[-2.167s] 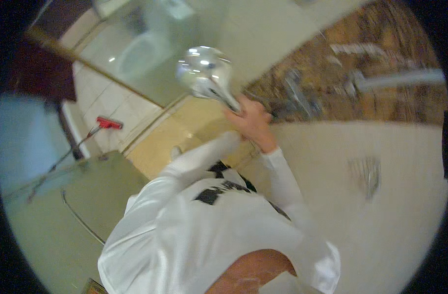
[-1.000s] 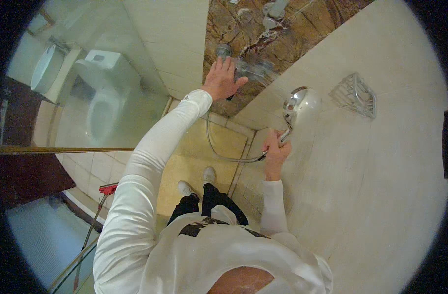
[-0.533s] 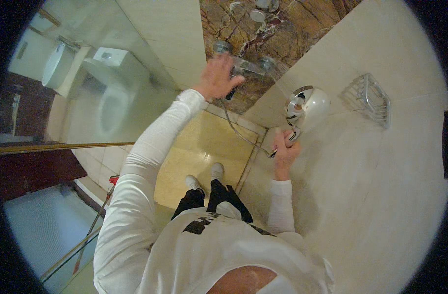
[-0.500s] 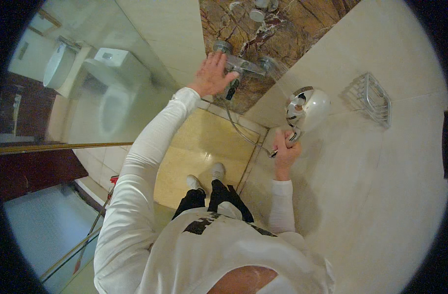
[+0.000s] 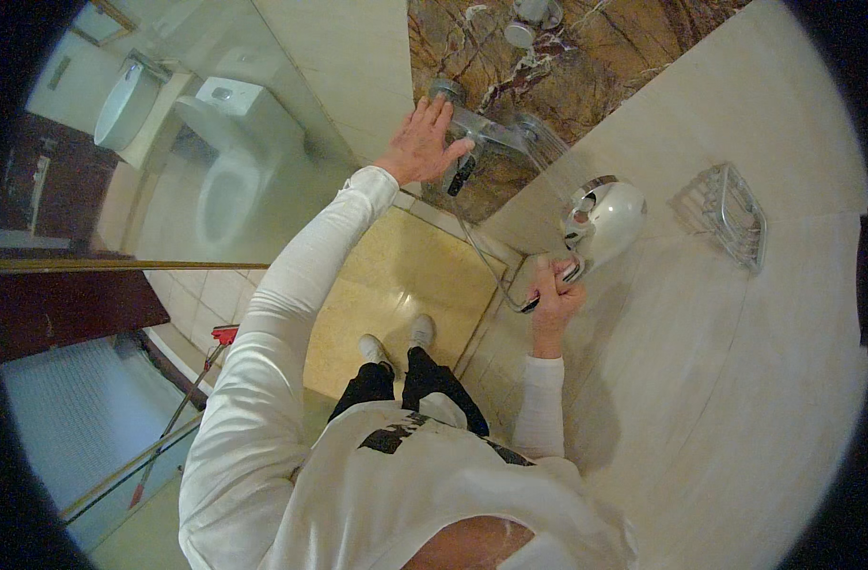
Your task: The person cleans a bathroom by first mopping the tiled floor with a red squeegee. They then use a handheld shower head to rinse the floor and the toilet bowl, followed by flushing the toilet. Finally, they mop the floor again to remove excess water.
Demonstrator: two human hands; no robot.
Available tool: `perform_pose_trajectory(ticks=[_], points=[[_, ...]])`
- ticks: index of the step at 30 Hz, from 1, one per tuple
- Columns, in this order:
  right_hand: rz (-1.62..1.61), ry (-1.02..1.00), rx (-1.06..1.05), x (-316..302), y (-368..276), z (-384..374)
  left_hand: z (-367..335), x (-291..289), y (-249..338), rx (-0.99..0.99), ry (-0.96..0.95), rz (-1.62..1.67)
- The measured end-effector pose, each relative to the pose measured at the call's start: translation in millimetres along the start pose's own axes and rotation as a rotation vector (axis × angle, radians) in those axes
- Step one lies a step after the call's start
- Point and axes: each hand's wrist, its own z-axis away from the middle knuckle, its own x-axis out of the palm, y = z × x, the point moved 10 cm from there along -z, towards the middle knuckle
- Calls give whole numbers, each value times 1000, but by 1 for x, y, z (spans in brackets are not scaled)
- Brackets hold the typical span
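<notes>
My right hand (image 5: 554,296) is wrapped around the handle of a chrome hand shower (image 5: 613,220). From its round head, streaks of water spray (image 5: 551,157) reach toward the brown marble wall by the tap. Stretched forward, my left hand (image 5: 421,144) lies flat with fingers apart at the left end of the chrome mixer tap (image 5: 491,134). The tap's black-tipped lever (image 5: 462,178) sticks out just beside my left thumb. A thin silver hose (image 5: 481,255) hangs from the tap and loops to the bottom of the shower handle.
A wire soap rack (image 5: 734,218) juts from the pale right wall. Another chrome fitting (image 5: 529,21) sits higher on the marble wall (image 5: 624,57). Behind a glass panel on the left stand a toilet (image 5: 239,176) and a washbasin (image 5: 128,103). A red-headed mop (image 5: 223,334) leans lower left.
The view has shifted slightly, and the water spray looks broader and more distinct. Both hands keep their places on the tap and the shower handle.
</notes>
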Motion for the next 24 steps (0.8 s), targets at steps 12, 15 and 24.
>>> perform_pose_trajectory(ticks=[12, 15, 24], points=[[-71, 8, 103, -2, 11, 7, 23, 6, 36, 365, -45, -188], [-29, 28, 137, -22, 15, 9, 45, 5, -15, 129, -64, -193], [47, -89, 10, -5, 24, 15, 18, 0, -7, -140, 315, 371]])
